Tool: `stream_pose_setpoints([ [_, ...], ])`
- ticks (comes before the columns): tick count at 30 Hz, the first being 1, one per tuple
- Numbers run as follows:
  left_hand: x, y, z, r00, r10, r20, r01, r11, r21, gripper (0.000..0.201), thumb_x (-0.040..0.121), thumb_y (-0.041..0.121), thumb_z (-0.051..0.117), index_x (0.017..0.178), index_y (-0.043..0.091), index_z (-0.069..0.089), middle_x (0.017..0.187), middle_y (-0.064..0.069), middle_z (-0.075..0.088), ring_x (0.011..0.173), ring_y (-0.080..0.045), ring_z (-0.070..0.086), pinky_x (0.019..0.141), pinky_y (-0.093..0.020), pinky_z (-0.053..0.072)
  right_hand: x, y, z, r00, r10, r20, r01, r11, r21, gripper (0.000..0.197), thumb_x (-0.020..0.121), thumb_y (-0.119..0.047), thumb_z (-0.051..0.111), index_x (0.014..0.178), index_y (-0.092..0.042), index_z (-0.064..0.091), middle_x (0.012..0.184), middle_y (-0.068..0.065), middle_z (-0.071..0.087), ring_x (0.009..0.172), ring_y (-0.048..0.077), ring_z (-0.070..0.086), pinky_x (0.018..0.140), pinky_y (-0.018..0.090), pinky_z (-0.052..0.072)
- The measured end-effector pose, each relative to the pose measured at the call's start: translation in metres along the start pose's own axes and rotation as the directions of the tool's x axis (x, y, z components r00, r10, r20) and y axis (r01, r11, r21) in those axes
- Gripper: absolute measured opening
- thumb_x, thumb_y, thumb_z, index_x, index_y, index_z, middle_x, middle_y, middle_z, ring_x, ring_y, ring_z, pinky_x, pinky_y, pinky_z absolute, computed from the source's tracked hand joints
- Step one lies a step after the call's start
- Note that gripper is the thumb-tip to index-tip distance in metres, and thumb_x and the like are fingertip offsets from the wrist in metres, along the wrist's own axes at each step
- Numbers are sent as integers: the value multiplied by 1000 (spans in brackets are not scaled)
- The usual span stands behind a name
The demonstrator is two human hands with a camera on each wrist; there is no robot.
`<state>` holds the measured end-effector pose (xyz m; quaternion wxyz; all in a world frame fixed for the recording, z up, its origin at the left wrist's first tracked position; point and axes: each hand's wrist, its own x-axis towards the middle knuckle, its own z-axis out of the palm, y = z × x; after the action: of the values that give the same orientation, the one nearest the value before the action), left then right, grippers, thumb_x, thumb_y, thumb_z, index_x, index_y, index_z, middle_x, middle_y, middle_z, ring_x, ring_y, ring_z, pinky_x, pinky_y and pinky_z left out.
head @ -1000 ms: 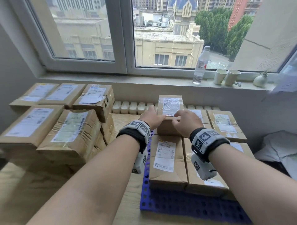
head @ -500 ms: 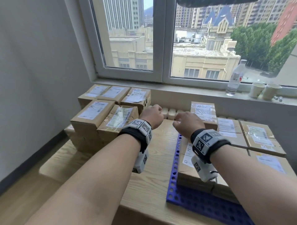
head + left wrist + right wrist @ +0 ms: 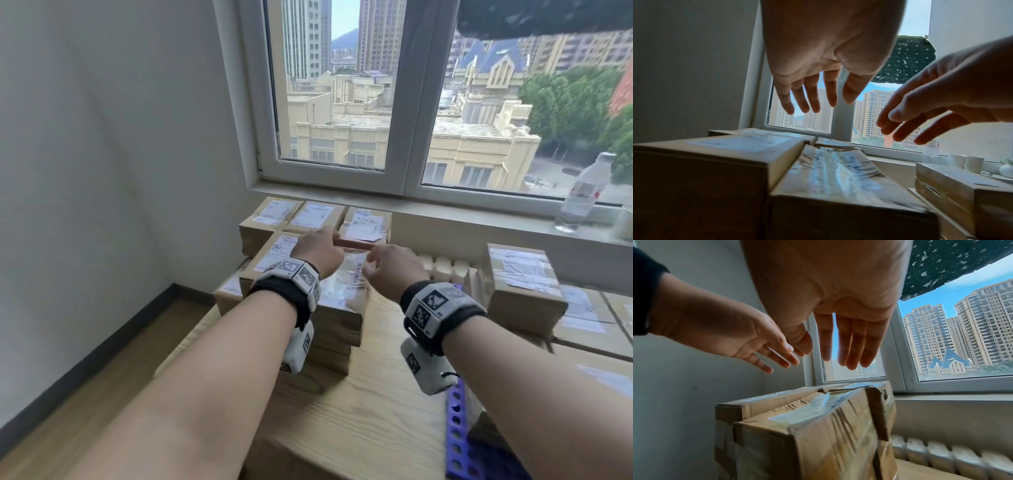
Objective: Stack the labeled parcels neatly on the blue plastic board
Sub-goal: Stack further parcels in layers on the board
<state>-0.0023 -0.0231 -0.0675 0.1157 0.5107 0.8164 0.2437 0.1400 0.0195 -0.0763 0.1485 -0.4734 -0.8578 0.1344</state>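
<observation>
A pile of brown labeled parcels (image 3: 301, 219) stands at the table's left. My left hand (image 3: 320, 248) and right hand (image 3: 388, 265) hover just above the nearest top parcel (image 3: 342, 291), which is wrapped in shiny tape. Both hands are empty, with fingers (image 3: 812, 97) straight and spread, as the wrist views show. That parcel (image 3: 838, 175) lies below my left hand, and in the right wrist view the parcel (image 3: 818, 426) is under my right hand (image 3: 844, 344). The blue plastic board (image 3: 457, 435) shows at the lower right, with parcels (image 3: 524, 284) stacked on it.
A wooden table (image 3: 370, 404) carries everything. A white radiator (image 3: 442, 265) runs behind it under the window sill. A water bottle (image 3: 582, 192) stands on the sill at the right. The wall (image 3: 102, 171) closes the left side.
Both hands left the parcel on the blue board and swung left across the table to the pile of parcels. The view turned left with them.
</observation>
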Motion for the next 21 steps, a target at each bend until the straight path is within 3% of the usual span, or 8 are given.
stream_pose_setpoints([
  [5,23,-48,-26,1000,20,12,-21,1000,17,44,91,18,49,135,20,52,140,-6,52,127,-25,49,101,-34,42,18,-47,19,1000,9,2,-9,1000,-7,34,94,-31,51,122,-16,64,122,4,65,113,22,57,92,32,44],
  [11,49,-100,-37,999,14,49,-16,999,41,51,92,25,52,141,19,42,143,-8,47,131,-28,44,107,-38,39,39,-86,46,998,65,-12,-65,998,7,29,92,-32,52,114,-19,66,113,1,67,104,20,59,89,34,48],
  [15,65,-126,-33,993,-55,107,50,998,45,64,90,29,52,148,15,30,149,-12,38,135,-32,37,110,-44,36,46,-100,62,991,135,3,-135,991,23,26,92,-29,53,109,-16,67,105,2,69,97,19,61,79,31,46],
  [18,71,-140,-28,982,-94,163,91,995,26,71,91,32,51,153,16,19,151,-14,33,138,-33,34,111,-45,34,50,-105,74,985,171,19,-172,983,68,33,93,-31,54,122,-17,62,117,2,67,107,20,60,92,35,49],
  [21,78,-152,-22,970,-111,217,118,993,-19,69,90,33,51,150,14,22,149,-15,36,134,-32,40,109,-43,36,53,-110,84,984,174,40,-177,981,75,36,94,-31,54,127,-18,58,124,2,63,113,20,57,99,38,46],
])
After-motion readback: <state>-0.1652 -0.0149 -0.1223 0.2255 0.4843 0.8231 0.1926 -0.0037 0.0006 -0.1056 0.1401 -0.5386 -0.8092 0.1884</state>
